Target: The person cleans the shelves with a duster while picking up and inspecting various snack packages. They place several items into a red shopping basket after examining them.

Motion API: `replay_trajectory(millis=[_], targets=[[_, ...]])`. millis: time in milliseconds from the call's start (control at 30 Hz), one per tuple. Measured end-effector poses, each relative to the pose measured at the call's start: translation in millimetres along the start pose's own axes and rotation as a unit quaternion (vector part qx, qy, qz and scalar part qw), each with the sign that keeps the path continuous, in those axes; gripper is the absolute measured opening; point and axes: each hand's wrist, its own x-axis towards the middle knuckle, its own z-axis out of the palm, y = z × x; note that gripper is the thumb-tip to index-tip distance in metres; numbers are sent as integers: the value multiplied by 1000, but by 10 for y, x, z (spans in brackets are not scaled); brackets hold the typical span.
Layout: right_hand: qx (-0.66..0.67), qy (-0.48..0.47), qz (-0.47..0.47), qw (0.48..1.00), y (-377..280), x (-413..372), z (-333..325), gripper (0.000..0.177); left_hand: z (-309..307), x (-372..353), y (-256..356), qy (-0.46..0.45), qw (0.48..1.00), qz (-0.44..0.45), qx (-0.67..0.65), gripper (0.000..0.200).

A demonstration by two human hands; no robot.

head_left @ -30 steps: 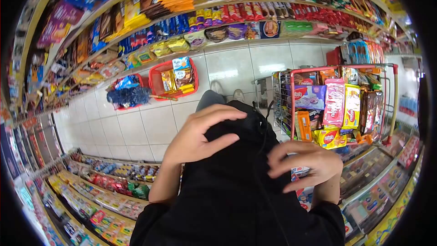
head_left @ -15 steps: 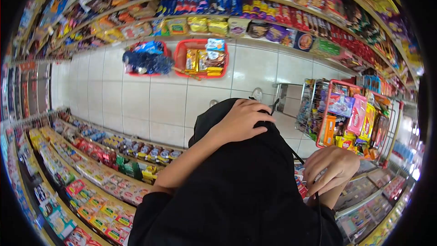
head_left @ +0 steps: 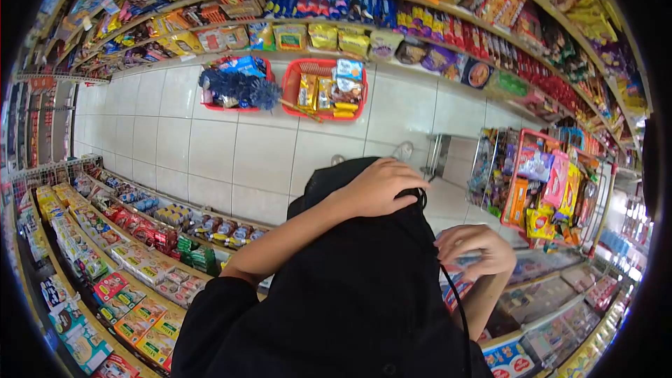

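Observation:
Black cloth point(head_left: 329, 294) fills the lower middle of the view, covering the front of my body. My left hand point(head_left: 381, 185) lies over its upper part with the fingers stretched out and the thumb apart. From near those fingertips a thin black cord point(head_left: 455, 297) runs down to the right. My right hand point(head_left: 479, 248) is beside the cloth, its bent fingertips at the cord, which appears to be held loosely there. The thumb hangs a little below the fingers. Part of the right fingers' grip is hidden.
Two red baskets point(head_left: 287, 91) of packets stand on the tiled floor point(head_left: 266, 147), a blue fluffy duster point(head_left: 238, 89) over the left one. A loaded trolley point(head_left: 518, 189) stands at right. Snack shelves point(head_left: 399, 0) curve along the far side; boxed goods point(head_left: 133, 266) line the near left.
My right hand has moved left and slightly up along the cord, and its fingers have loosened. My left hand stays on the cloth. The view has shifted a little.

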Motion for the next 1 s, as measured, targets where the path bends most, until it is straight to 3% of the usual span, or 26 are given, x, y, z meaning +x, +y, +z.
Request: replay_trajectory(millis=[67, 167, 233, 267, 367, 467, 533, 633, 667, 700, 767, 800, 833, 867, 900, 967, 1000], targets=[[-17, -15, 155, 988, 332, -101, -19, 33, -61, -69, -64, 19, 1000, -8, 11, 29], [61, 107, 263, 957, 1050, -383, -179, 26, -280, -181, -71, 58, 997, -58, -7, 29], [122, 367, 266, 883, 1570, -323, -198, 27, -403, -288, -174, 111, 991, -70, -31, 29], [153, 490, 260, 818, 1836, -319, -201, 28, -435, -361, -247, 133, 987, -77, -48, 29], [59, 556, 377, 739, 2526, -334, -201, 24, -525, -614, -555, 231, 967, -104, -38, 27], [-23, 379, 434, 817, 3439, -706, -202, 27, -579, -899, -782, 280, 928, -241, -53, 26], [-109, 273, 447, 845, 3413, -685, -172, 25, -396, -1180, -1223, 305, 890, -324, -100, 28], [-91, 262, 468, 839, 3278, -487, -91, 23, 186, -1933, -2050, 292, 819, -488, -75, 31], [-58, 294, 470, 830, 3321, -455, -114, 21, 482, -2294, -2354, 250, 794, -553, 4, 31], [-26, 326, 469, 820, 3375, -428, -143, 19, 661, -2559, -2393, 254, 787, -560, 55, 28], [173, 351, 482, 784, 3505, -427, -411, 18, 934, -3102, -2476, 197, 789, -582, 33, 21], [121, 344, 476, 800, 3523, -342, -501, 18, 1021, -3236, -2467, 254, 695, -663, -113, 21], [90, 345, 482, 801, 3487, -202, -610, 22, 994, -3272, -2348, 248, 652, -700, -155, 21], [83, 350, 492, 793, 3518, -117, -718, 21, 900, -3323, -2283, 205, 668, -692, -181, 21], [74, 359, 496, 787, 3579, 23, -917, 20, 1096, -3581, -2528, 229, 740, -623, -108, 25], [-17, 343, 437, 832, 3657, 297, -1300, 20, 739, -3108, -2197, 376, 630, -626, -265, 30], [-60, 322, 419, 847, 3677, 394, -1398, 21, 597, -2994, -2187, 359, 654, -616, -252, 30]])
